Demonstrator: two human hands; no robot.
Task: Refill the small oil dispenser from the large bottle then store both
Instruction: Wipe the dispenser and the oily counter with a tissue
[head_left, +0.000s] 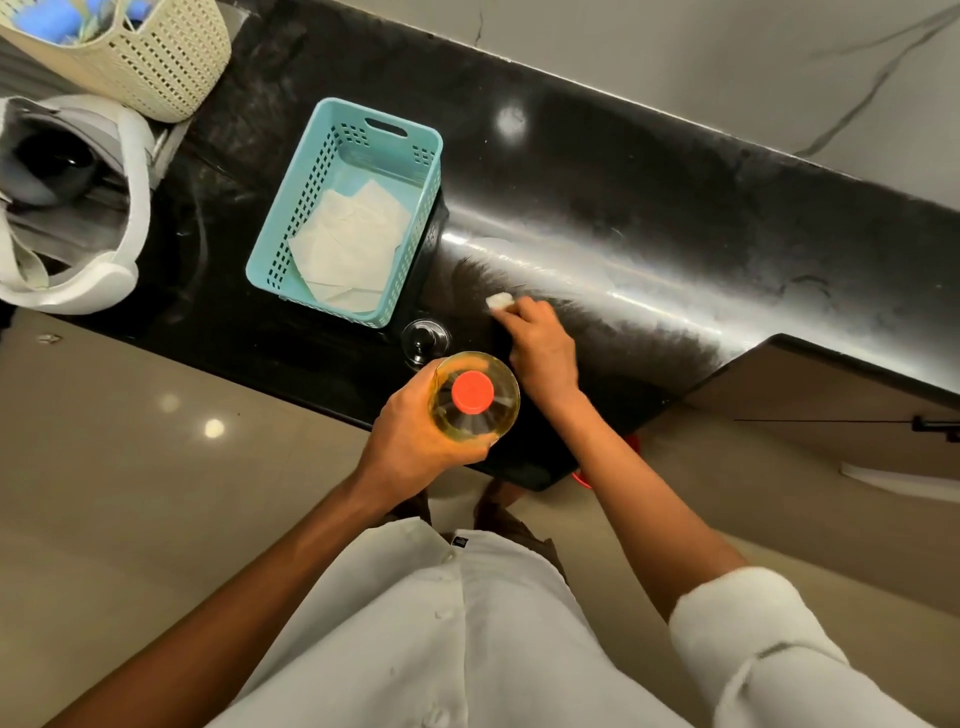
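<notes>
Teal perforated plastic basket (291, 213) is waiting at eleven o'clock for storage. Left hand (410, 441) is wrapping its fingers round the red-capped clear oil bottle (472, 395); the small glass dispenser (426, 340) is standing at its twelve. Right hand (540, 353) is pinching a white wad (500, 301) on the black surface (675, 234), likely wiping drips.

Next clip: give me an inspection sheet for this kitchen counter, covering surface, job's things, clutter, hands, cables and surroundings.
Surface: black counter, glossy, with pale smears right of the teal basket.
Job's things: large bottle of yellow oil, capped, seen from above; small glass dispenser on the counter between it and the teal basket.
Clutter: teal basket holding white paper; cream basket; grey bag.
Hands: left hand grips the large bottle; right hand pinches a white wad at the counter.
Cables: nothing seen.
Surroundings: pale floor; veined wall.
</notes>
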